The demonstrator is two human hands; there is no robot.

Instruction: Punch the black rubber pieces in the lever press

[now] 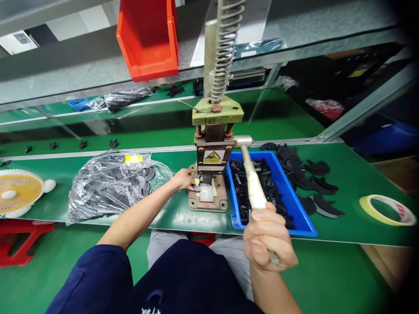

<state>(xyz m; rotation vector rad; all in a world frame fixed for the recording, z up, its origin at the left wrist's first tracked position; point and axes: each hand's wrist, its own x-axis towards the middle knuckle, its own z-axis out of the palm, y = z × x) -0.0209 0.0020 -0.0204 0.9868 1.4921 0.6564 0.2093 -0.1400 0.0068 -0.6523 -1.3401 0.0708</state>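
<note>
A hand-operated press [212, 148] with a tall spring stands on the green bench in front of me. My right hand [270, 237] is wrapped round its long lever handle [253, 183], which slants down toward me. At the press base, my left hand [183, 179] pinches a small dark grey curved plastic part [195, 187] beside the pale block under the ram. Part of that piece is hidden by my fingers. A blue tray [278, 161] of small black plastic parts sits right of the press. Left of it lies a clear plastic bag [108, 187] of dark curved parts.
Loose black curved parts [322, 185] lie right of the tray, near a roll of yellow tape [366, 203]. A fan [19, 192] is at the far left. An overhead shelf [81, 61] carries a red bin [147, 72]. Small black parts dot the belt behind.
</note>
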